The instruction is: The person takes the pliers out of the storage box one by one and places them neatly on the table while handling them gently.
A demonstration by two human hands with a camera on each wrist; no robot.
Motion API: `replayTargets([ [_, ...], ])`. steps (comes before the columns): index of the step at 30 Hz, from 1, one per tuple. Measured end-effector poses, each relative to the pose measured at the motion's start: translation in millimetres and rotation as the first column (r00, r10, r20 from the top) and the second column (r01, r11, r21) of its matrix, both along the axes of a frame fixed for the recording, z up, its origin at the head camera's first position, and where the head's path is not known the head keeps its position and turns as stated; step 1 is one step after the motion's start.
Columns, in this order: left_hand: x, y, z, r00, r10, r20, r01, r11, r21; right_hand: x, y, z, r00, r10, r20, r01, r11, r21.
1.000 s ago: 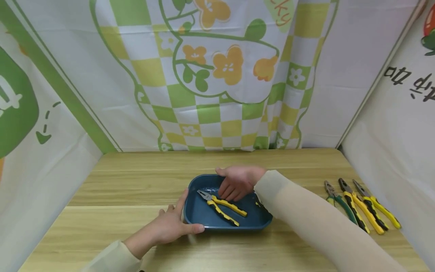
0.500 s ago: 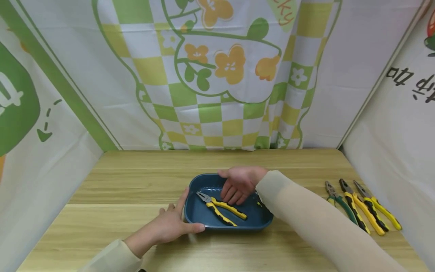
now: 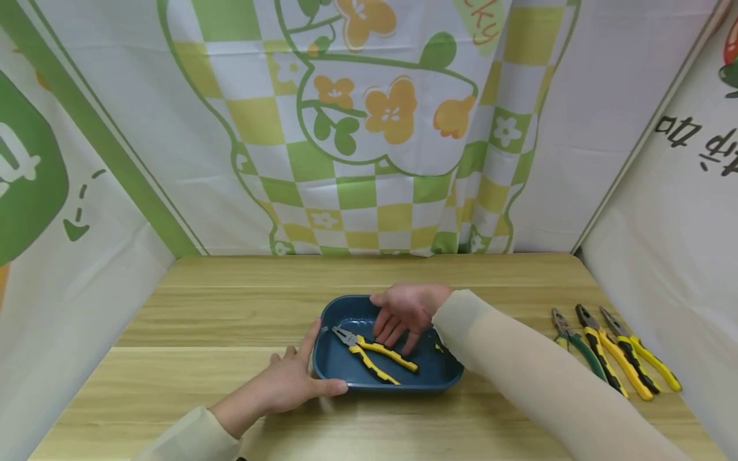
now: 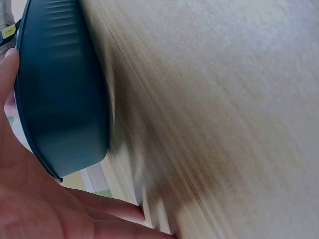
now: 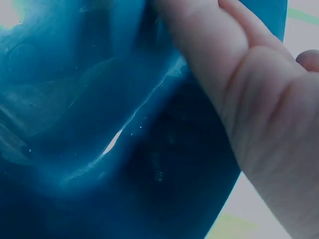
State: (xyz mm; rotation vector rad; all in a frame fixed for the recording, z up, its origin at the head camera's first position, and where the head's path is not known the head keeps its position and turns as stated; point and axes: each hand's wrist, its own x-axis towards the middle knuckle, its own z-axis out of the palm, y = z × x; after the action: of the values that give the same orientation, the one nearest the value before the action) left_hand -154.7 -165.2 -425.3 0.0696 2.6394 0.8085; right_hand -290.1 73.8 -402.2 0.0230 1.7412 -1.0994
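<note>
A dark blue tray [image 3: 403, 387] sits on the table with combination pliers [image 3: 375, 354] inside, their yellow-and-black handles spread and metal head toward the left wall. My left hand [image 3: 288, 381] touches the tray's front left corner, thumb on the front rim and index finger along the left side. In the left wrist view, its other fingers extend straight toward the table beside the tray [image 4: 65, 99]. My right hand [image 3: 406, 314] reaches into the tray from the back right, fingers extended close to the pliers' upper handle; contact is unclear. Its right wrist view shows only hand and tray wall.
On the right of the wooden table [image 3: 219, 320] lie green-handled pliers [image 3: 576, 339], yellow-and-black pliers [image 3: 605, 349] and long-nose pliers [image 3: 637, 346]. My right sleeve [image 3: 530, 371] passes in front of the green-handled ones. Printed cloth [image 3: 357, 192] stands behind the table.
The pliers in the tray have shifted slightly left and toward me. My right fingers have moved a little toward me and spread apart. My left hand stays in place on the tray.
</note>
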Motion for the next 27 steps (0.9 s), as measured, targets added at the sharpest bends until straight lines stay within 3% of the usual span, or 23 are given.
replayTargets([
  [15, 0.2, -0.6, -0.5, 1.000, -0.011, -0.007, 0.011, 1.000, 0.004, 5.0, -3.0, -2.4, 0.984, 0.146, -0.105, -0.138, 0.987, 0.078],
  [23, 0.2, -0.5, -0.7, 1.000, -0.014, -0.009, 0.014, 1.000, -0.003, 6.1, -8.7, -1.6, 0.952, 0.241, -0.187, -0.214, 0.965, 0.152],
  [27, -0.2, -0.5, -0.9, 1.000, -0.013, -0.005, 0.013, 1.000, -0.006, 6.7, -11.9, -1.8, 0.949, 0.249, -0.194, -0.217, 0.961, 0.174],
])
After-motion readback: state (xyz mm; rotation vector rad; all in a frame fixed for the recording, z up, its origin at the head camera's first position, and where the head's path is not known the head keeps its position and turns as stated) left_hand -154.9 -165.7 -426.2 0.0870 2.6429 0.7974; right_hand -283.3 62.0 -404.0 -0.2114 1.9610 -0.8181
